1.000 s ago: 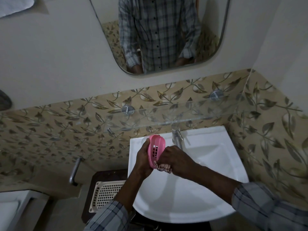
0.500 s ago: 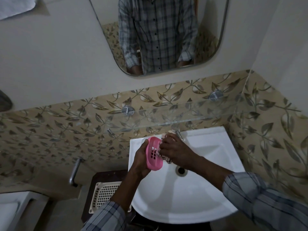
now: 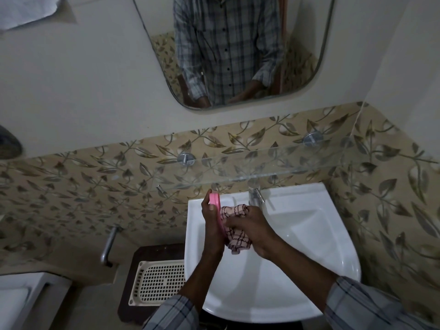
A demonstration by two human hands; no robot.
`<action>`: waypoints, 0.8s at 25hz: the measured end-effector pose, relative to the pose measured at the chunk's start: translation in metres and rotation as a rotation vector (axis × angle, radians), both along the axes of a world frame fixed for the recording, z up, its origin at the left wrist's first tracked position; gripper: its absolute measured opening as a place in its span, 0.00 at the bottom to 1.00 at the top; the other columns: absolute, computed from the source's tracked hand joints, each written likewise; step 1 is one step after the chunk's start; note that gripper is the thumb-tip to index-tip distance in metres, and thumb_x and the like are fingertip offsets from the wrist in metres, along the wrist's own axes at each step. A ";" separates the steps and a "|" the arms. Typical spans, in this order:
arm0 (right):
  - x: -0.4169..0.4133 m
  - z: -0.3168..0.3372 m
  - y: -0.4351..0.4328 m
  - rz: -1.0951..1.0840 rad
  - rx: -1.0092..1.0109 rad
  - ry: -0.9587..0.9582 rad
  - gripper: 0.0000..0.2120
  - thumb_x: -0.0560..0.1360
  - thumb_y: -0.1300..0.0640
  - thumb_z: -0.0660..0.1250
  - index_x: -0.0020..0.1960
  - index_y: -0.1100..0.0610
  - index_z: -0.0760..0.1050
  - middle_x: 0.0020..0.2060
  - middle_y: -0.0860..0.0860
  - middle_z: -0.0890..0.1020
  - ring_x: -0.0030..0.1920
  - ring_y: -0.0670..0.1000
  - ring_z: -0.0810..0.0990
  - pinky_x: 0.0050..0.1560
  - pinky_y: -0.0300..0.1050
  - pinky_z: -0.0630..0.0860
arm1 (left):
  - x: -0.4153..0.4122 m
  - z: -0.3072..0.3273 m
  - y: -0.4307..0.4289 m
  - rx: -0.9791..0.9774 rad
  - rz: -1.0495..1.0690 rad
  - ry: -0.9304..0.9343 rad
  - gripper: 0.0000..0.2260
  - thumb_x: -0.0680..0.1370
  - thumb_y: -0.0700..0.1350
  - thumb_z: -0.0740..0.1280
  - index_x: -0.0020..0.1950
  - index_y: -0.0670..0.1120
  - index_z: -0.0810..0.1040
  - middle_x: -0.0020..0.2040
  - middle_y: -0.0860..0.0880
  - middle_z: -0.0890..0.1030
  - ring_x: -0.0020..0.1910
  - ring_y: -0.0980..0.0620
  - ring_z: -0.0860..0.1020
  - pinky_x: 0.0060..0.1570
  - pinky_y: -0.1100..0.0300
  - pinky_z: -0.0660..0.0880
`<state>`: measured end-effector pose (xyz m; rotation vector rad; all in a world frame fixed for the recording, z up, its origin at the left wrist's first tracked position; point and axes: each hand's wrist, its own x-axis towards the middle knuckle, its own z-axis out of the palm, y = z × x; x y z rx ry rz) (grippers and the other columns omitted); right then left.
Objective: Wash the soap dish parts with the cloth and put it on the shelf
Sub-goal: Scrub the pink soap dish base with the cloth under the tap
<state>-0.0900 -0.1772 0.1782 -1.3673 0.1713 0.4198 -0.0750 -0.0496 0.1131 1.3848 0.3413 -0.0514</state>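
My left hand (image 3: 210,221) holds a pink soap dish part (image 3: 216,206) on edge over the white sink (image 3: 309,234). Only its thin rim shows between my hands. My right hand (image 3: 252,231) grips a pale checked cloth (image 3: 237,223) bunched against the right face of the pink part. Above the sink a glass shelf (image 3: 273,167) runs along the leaf-patterned tiles on two round metal mounts.
A chrome tap (image 3: 255,195) stands at the back of the sink, close behind my right hand. A cream perforated tray (image 3: 157,283) lies on a dark stool left of the sink. A mirror (image 3: 238,55) hangs above. A metal pipe (image 3: 108,246) juts from the left wall.
The pink part has turned from showing its slotted face to standing edge-on. My right hand has shifted lower along it, and the cloth now shows bunched between my hands.
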 end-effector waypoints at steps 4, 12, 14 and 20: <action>0.001 -0.008 -0.002 0.013 -0.196 -0.222 0.17 0.62 0.56 0.81 0.47 0.55 0.80 0.39 0.54 0.87 0.37 0.56 0.86 0.40 0.57 0.84 | -0.003 0.026 -0.017 -0.146 0.040 -0.029 0.33 0.75 0.70 0.45 0.76 0.58 0.65 0.67 0.46 0.78 0.62 0.47 0.80 0.58 0.49 0.79; 0.007 -0.033 -0.032 0.199 -0.933 -1.231 0.13 0.69 0.51 0.69 0.50 0.57 0.78 0.41 0.53 0.81 0.40 0.55 0.78 0.42 0.49 0.77 | 0.015 0.046 0.021 -0.707 -0.124 0.597 0.42 0.74 0.72 0.56 0.65 0.34 0.73 0.62 0.32 0.76 0.57 0.32 0.74 0.57 0.34 0.72; 0.018 -0.031 -0.045 0.276 -0.960 -1.425 0.12 0.76 0.52 0.62 0.49 0.58 0.80 0.41 0.54 0.81 0.41 0.56 0.78 0.44 0.48 0.75 | 0.011 0.051 0.032 -0.798 -0.317 0.664 0.37 0.76 0.64 0.61 0.67 0.30 0.72 0.65 0.27 0.74 0.60 0.27 0.73 0.58 0.25 0.68; 0.005 -0.049 -0.029 0.364 -0.881 -1.258 0.18 0.65 0.61 0.62 0.54 0.55 0.77 0.46 0.54 0.81 0.47 0.56 0.77 0.45 0.51 0.78 | 0.006 0.048 0.012 -0.867 -0.251 0.604 0.25 0.74 0.50 0.63 0.63 0.31 0.76 0.55 0.30 0.81 0.47 0.33 0.83 0.50 0.39 0.80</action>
